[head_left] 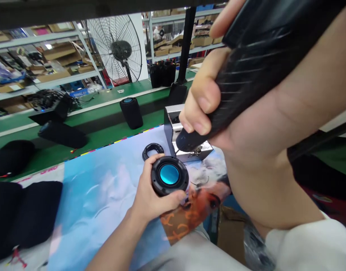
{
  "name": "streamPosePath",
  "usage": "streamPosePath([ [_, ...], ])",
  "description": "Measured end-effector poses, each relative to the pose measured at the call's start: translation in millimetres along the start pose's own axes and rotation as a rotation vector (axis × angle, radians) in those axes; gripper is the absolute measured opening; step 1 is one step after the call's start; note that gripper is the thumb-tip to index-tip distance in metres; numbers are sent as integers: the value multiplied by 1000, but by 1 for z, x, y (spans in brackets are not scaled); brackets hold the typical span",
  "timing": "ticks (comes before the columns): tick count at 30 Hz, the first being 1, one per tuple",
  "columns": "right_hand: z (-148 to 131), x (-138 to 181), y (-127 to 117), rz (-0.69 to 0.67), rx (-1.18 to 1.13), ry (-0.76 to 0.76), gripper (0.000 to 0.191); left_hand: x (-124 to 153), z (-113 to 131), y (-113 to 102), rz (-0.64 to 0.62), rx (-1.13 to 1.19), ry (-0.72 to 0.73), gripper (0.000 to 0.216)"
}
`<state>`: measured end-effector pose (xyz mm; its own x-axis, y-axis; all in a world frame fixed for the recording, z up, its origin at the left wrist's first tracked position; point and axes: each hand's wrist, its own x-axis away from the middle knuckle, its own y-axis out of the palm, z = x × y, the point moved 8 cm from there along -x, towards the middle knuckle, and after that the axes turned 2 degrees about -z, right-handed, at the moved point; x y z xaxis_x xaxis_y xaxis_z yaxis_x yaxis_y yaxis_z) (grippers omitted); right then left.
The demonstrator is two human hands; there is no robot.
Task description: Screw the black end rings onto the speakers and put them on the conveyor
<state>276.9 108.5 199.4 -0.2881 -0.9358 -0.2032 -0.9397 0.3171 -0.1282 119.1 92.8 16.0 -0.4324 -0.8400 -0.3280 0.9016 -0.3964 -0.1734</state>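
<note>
My left hand (150,197) is closed around a round black speaker (154,181) with a shiny blue centre, its face turned up. Black plastic forms its rim, with small holes around it. In my right hand (204,99) is a black electric screwdriver (252,75), large and close to the camera, its nose slanting down to the left. The thin bit ends near the speaker's upper rim; whether it touches I cannot tell. Just behind the speaker lies a loose black ring (146,152). A metal box (169,130) stands beyond the screwdriver's nose, partly hidden by it.
A printed poster sheet (105,188) covers the work surface. Behind it, a green conveyor belt (105,131) carries several dark cylindrical speakers, one standing upright (131,114). Black fabric-like pieces (28,214) lie at left. A large fan (120,49) and loaded shelves (48,37) stand further back.
</note>
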Motion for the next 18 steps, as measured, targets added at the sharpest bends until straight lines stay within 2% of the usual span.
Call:
streamPosePath([
  [3,-2,12,1,5,-345,-192,35,0,-2,1,-10,19,-17,85],
  [5,-4,20,2,-31,-447,-263,37,0,-3,3,-29,43,-29,84],
  [14,1,13,12,-91,-367,-243,29,0,-2,5,-54,99,-35,84],
  [18,7,10,22,-122,-456,-280,57,1,-5,4,-47,77,-53,86],
])
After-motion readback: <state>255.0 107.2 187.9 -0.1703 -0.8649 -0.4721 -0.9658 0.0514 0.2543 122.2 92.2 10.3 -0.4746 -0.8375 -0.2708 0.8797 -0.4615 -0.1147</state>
